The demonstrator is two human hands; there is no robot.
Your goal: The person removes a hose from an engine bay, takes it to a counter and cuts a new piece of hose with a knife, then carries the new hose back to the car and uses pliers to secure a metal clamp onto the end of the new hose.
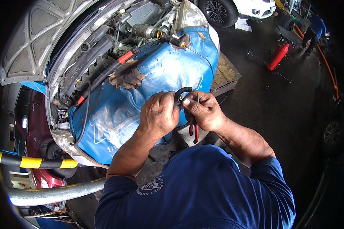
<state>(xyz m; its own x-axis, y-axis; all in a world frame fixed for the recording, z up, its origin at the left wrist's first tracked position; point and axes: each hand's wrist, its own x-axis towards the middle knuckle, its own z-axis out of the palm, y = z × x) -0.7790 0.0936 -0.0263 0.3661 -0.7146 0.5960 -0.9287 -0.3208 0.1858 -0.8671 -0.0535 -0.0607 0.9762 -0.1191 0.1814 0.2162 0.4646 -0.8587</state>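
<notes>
Dark-blue fabric shirt up close, left hand pinching a bent black hose above the near edge of a glossy blue cover; right hand's wrapped round red-handled metal pliers.

Your shirt bears a pale round emblem with lettering curved along it. On the blue cover before you stand large pale outlined characters, with smaller white print below.
</notes>
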